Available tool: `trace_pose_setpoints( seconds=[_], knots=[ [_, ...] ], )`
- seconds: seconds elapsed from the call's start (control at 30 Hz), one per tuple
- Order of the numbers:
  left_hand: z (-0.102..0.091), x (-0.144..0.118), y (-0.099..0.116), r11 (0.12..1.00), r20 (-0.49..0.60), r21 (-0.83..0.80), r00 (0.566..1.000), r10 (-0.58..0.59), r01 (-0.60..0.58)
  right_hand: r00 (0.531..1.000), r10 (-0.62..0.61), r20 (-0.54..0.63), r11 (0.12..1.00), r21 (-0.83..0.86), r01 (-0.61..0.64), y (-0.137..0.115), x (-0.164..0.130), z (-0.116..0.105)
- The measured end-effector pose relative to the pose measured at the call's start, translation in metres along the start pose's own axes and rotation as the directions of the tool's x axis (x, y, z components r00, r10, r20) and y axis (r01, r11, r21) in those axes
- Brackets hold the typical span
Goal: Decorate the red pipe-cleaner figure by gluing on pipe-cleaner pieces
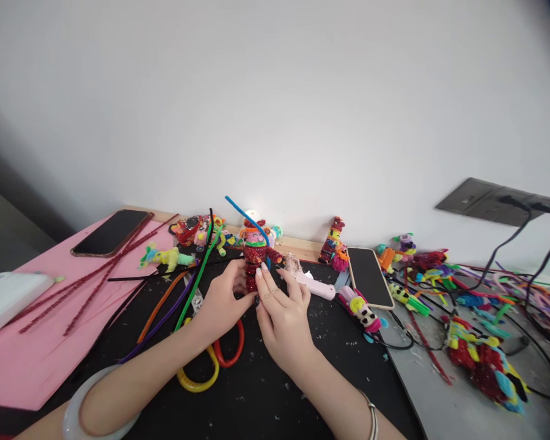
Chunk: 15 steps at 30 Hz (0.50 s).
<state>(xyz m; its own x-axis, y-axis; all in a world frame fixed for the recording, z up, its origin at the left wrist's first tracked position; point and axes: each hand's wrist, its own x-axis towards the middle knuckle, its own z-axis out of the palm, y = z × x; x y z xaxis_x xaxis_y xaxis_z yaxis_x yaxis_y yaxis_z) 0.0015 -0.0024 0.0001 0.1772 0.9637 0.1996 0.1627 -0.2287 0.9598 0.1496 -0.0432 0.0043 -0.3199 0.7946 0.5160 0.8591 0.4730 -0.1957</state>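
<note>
Centre frame, both hands are gripping a red glittery pipe-cleaner doll [255,260]. The left hand [220,302] is pinching its body to steady it, while the right hand [282,315] is grasping its side.

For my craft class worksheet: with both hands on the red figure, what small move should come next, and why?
Probably bend the blue stem down round the figure. The left hand and right hand both pinch the figure upright over the black mat, and the stem juts loose above its head.

Two phones [110,233] [370,276] lie flat, scissors [213,360] on the black mat [275,391], cables [522,232] plugged into the wall socket [486,200].
</note>
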Motion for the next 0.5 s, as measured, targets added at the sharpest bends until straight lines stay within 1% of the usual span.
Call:
trace_pose_setpoints(
  seconds=[0.07, 0.17, 0.27, 0.4, 0.47, 0.5],
  knots=[
    [0.0, 0.0, -0.001, 0.999, 0.003, -0.026, 1.0, -0.023, 0.023, 1.0, 0.005, 0.013, 1.0, 0.002, -0.005, -0.001, 0.0, 0.0],
    [0.0, 0.002, -0.002, 0.991, 0.017, -0.116, 0.998, -0.066, 0.068, 1.0, 0.016, 0.015, 0.999, 0.043, -0.017, -0.004, 0.0, -0.002],
    [-0.002, 0.005, -0.001, 0.977, 0.011, -0.199, 0.997, -0.077, 0.078, 0.999, 0.002, -0.04, 0.994, 0.111, 0.002, -0.006, -0.001, -0.006],
    [-0.008, 0.012, 0.002, 0.97, -0.081, -0.238, 0.994, -0.068, 0.047, 0.989, -0.022, -0.147, 0.964, 0.26, 0.06, -0.007, -0.001, -0.008],
    [-0.013, 0.015, 0.004, 0.968, -0.132, -0.251, 0.99, -0.043, 0.009, 0.99, -0.028, -0.138, 0.945, 0.319, 0.071, -0.008, -0.001, -0.007],
    [-0.016, 0.016, 0.006, 0.965, -0.155, -0.26, 0.988, -0.026, -0.015, 0.994, -0.032, -0.106, 0.94, 0.334, 0.066, -0.01, 0.0, -0.006]
  ],
)
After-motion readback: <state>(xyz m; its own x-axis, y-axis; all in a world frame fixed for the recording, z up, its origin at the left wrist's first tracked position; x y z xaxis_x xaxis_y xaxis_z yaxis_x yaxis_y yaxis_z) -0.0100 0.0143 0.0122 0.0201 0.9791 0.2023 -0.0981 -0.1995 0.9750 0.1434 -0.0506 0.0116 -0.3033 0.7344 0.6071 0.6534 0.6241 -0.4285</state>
